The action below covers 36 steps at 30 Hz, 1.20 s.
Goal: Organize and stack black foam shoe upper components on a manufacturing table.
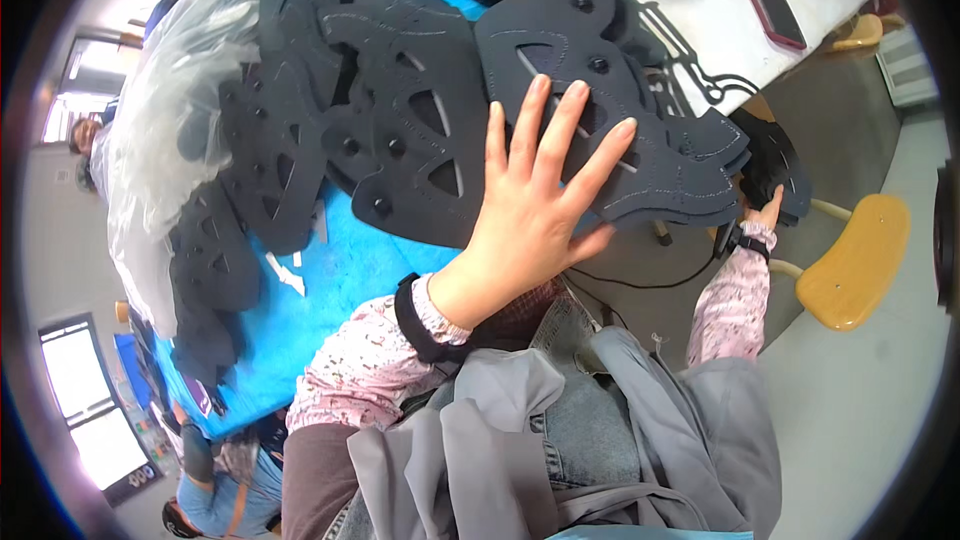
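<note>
Lays the left hand (530,195) open, digits fanned wide and nothing gripped, over a stack of dark grey, curved, foam-like panels (645,105) with triangular cut-outs, pale stitch lines and round black studs. Appears to touch the top panel; cannot tell how hard. Seems to hold a bundle of thin, flat, dark pieces (778,155) in the right hand (762,210), to the right of the left hand and just past the stack's edge; shows only part of that grip, so cannot tell where the hidden fingers sit.

Has overlapping dark grey panels of similar shape (405,100) just left of the left hand, then a translucent white plastic bag (185,60) farther left. Has the blue-covered tabletop (335,290) to the near left of that hand, with small torn white scraps (288,277). Has thin black looped strips (720,90) ahead of the right hand, a dark-screened phone with a red edge (765,0) beyond them, and a rounded yellow chair (860,260) nearer and to the right.

Risks tipping the stack toward the body, given an apparent overhang, through uneven pressure from the left palm. Risks dropping the bundle toward the chair or floor through a loose right-hand grip. Could also snag a stud in a neighbouring cut-out by pulling sideways, dragging the left-hand heap along.
</note>
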{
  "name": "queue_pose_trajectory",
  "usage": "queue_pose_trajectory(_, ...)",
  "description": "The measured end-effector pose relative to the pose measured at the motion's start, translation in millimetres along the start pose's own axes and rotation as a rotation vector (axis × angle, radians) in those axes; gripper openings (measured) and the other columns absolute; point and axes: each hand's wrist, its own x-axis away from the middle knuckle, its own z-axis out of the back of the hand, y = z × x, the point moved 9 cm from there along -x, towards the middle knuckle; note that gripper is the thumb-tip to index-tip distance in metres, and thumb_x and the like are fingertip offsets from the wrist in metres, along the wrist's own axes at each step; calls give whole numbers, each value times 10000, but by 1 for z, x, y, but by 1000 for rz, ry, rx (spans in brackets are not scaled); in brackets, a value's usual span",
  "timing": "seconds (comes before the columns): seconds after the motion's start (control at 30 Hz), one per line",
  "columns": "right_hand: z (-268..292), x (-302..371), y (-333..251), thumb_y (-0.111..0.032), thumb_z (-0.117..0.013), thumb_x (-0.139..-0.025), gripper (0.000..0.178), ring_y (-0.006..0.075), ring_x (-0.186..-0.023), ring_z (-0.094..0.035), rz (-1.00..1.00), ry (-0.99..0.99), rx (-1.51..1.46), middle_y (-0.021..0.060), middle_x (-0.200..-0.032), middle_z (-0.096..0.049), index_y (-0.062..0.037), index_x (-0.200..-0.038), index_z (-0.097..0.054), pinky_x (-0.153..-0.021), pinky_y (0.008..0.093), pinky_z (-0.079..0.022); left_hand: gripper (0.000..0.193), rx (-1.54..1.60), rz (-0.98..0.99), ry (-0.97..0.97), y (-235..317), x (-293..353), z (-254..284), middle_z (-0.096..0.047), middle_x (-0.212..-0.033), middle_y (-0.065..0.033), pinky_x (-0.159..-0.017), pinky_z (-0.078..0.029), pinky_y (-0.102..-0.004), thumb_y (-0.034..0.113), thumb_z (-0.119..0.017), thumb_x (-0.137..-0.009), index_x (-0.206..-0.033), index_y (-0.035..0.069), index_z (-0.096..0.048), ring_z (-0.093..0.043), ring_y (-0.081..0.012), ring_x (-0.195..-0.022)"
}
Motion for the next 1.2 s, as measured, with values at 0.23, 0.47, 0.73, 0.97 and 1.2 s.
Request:
queue_pose_trajectory(0.23,-88,201,-46,-368,-741,-783,615,208,-1081,-537,450,-3,238,65,-1260,-536,-49,-1257,-515,-918,416,-432,917,-5,-29,60,-4,4,4,-207,-1473,-197,-1041,-208,-633,309,-790,-609,-1416,209,-366,-180,-441,-1364)
queue_pose_trajectory(0.47,-129,315,-97,-319,-705,-828,592,202,-1133,-516,715,-173,38,55,-1283,-526,-64,-1312,-477,-982,416,-376,859,-45,-49,76,3,9,3,-228,-1464,-200,-1059,-208,-598,264,-773,-662,-1407,136,-365,-191,-433,-1363)
queue_pose_trajectory(0.73,-231,359,-59,-232,-659,-876,357,203,-1065,-580,247,-642,-290,57,-1170,-613,-63,-1179,-573,-913,360,-476,835,-38,-53,91,5,11,9,-233,-1459,-205,-1070,-194,-594,278,-752,-692,-1414,133,-358,-194,-423,-1364)
queue_pose_trajectory(0.97,-284,324,18,-298,-656,-869,387,168,-860,-636,89,-642,229,58,-1066,-638,-24,-1133,-583,-735,302,-507,835,-21,-79,175,9,9,15,-265,-1452,-180,-1079,-244,-476,285,-761,-676,-1405,136,-382,-278,-371,-1328)
queue_pose_trajectory(1.2,-316,338,29,-624,-434,-897,707,166,-967,-612,12,-921,1045,60,-1156,-616,-34,-1282,-501,-790,297,-505,714,-37,-186,245,24,13,15,-399,-1302,-127,-1030,-322,-456,221,-735,-718,-1369,164,-445,-371,-323,-1253)
